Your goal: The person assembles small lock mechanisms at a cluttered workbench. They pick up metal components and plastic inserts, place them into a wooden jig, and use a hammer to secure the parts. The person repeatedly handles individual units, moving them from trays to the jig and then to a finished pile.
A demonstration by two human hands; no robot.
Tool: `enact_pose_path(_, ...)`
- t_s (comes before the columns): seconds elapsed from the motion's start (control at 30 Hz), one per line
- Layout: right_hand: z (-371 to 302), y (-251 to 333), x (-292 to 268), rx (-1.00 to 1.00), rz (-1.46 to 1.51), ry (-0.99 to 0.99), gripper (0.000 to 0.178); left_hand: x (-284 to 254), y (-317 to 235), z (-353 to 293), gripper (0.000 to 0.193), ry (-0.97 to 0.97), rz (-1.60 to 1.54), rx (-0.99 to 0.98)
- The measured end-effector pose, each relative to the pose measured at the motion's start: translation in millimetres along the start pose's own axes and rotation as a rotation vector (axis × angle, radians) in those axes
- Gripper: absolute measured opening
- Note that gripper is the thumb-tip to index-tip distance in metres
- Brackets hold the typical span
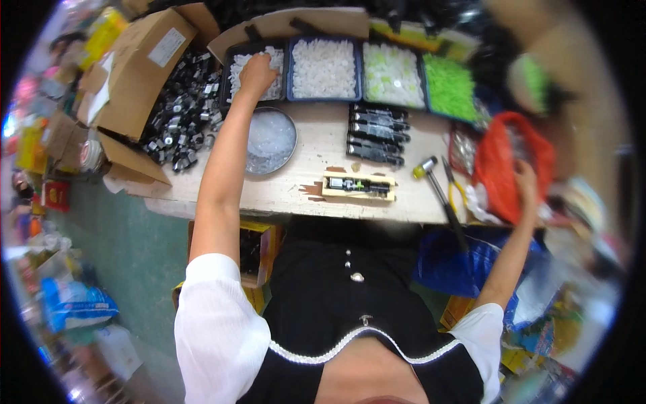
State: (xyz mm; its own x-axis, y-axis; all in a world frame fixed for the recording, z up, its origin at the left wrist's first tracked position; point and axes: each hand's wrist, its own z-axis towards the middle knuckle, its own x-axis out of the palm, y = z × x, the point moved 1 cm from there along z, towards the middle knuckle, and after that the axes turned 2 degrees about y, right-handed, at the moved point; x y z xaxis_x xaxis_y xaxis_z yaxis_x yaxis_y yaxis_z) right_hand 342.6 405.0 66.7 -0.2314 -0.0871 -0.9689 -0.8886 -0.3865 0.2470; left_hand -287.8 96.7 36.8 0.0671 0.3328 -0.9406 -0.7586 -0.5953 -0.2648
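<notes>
My left hand (pixel 258 75) reaches into the far left black tray (pixel 225 91) of small whitish plastic parts (pixel 237 67). Its fingers are bent downward together, and whatever they pinch is hidden. At the right, my right hand (pixel 526 178) is at the mouth of a red plastic bag (pixel 496 168), its fingertips partly out of sight among the contents. Between my arms, a pale wooden fixture (pixel 326 185) lies on the table (pixel 282 195), cradling a black device with a clear and green section (pixel 360 184). Neither hand touches the fixture.
Trays hold white parts (pixel 323 69), pale green-white parts (pixel 393 75) and bright green parts (pixel 449 86). Several black assemblies (pixel 377 135) lie in a row. Nearby are a round metal dish (pixel 296 138), a hammer (pixel 441 192), yellow-handled pliers (pixel 458 192) and a cardboard box (pixel 138 87) spilling black-and-silver parts (pixel 178 121).
</notes>
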Motion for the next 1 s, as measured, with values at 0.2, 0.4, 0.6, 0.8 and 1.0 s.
enact_pose_path(0.2, 8.0, -12.2, 0.3, 0.033, 0.211, 0.073, 0.041, 4.2, 25.5, -2.6, 0.032, 0.035, -0.255, -0.032)
enact_pose_path(0.4, 15.3, 14.7, 0.7, 0.211, 0.196, -0.015, 0.041, 8.7, 27.9, -1.9, 0.032, -0.008, -0.304, -0.121)
enact_pose_path(0.6, 26.0, 8.4, 5.6, 0.221, -0.007, -0.077, 0.040, 7.9, 25.9, 15.4, 0.036, 0.256, -0.346, -0.125)
enact_pose_path(0.8, 19.6, -11.8, 5.6, 0.228, 0.127, -0.057, 0.038, 17.4, 38.8, 4.5, 0.033, 0.103, -0.429, -0.104)
enact_pose_path(1.0, 14.9, 22.5, 8.2, 0.156, -0.149, -0.183, 0.036, -1.4, 25.2, 9.8, 0.031, 0.247, -0.198, 0.006)
